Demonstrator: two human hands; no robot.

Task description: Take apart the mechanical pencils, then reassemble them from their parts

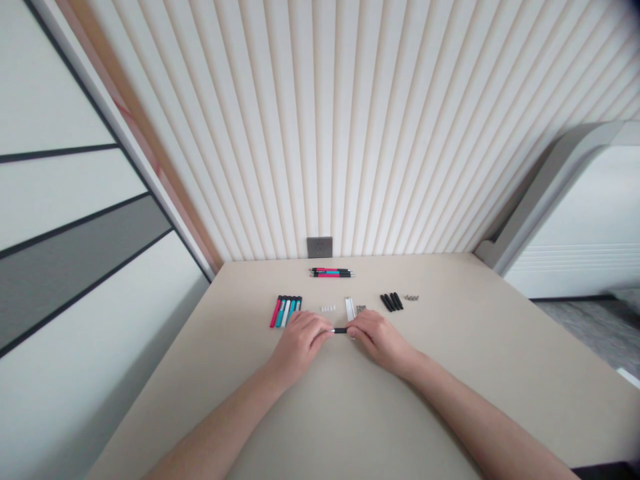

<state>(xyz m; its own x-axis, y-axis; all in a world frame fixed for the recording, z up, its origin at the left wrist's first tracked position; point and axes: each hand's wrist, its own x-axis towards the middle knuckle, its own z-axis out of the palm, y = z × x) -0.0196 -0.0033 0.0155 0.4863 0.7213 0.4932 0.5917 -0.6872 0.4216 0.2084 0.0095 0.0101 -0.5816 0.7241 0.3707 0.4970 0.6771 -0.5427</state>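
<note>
My left hand (300, 343) and my right hand (380, 340) meet over the beige table (465, 360), with a short black pen barrel (340, 330) pinched between their fingertips. Beyond my left hand lies a row of red, teal, white and black pen barrels (286, 311). White tubes (349, 308) and small grey metal parts (361, 309) lie just past my right fingers, and small white pieces (327, 309) sit between the groups. Black barrels (391, 301) and tiny metal parts (411, 297) lie further right. Several assembled red-and-black pens (330, 272) lie near the back.
The table's far side meets a ribbed cream wall panel (340, 133), with a grey wall socket (319, 247) just above it. A striped cabinet door (85, 220) stands beyond the left edge, and a white appliance (570, 220) stands at the right.
</note>
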